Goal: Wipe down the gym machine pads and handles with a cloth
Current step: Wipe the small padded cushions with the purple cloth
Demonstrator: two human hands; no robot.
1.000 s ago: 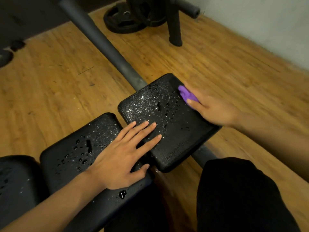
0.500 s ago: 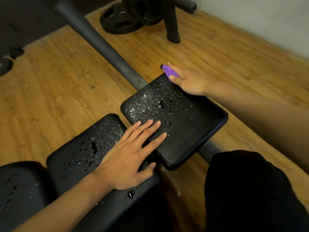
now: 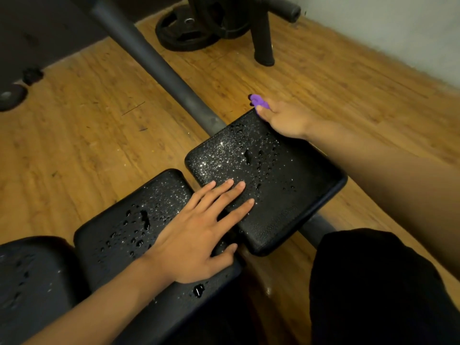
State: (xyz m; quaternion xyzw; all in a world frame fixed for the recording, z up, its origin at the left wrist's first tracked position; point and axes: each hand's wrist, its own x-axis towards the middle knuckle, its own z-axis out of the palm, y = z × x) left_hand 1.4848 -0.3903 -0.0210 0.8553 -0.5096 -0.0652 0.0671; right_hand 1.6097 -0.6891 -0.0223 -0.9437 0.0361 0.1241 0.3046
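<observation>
Head view — cloth [image 3: 258,100] is gripped by right hand [image 3: 283,120] at the far corner of the wet far pad [image 3: 286,175]; left hand [image 3: 196,235] is laid flat, fingers straight, bridging near pad [image 3: 129,220] and far pad.

The left hand [image 3: 196,235] lies flat with its fingers spread. Its palm is on the near pad [image 3: 129,220] and its fingertips reach over the gap onto the far pad [image 3: 273,185]. Both black pads are wet with water drops (the far one sparkles with lots of tiny ones). The right hand [image 3: 283,120] is at the far corner of the far pad and holds a purple cloth [image 3: 258,100], which pokes out past the fingers. A grey bar [image 3: 154,63] runs from under the far pad up to the top left. A black weight plate [image 3: 189,33] lies on the wooden floor [image 3: 74,150].
</observation>
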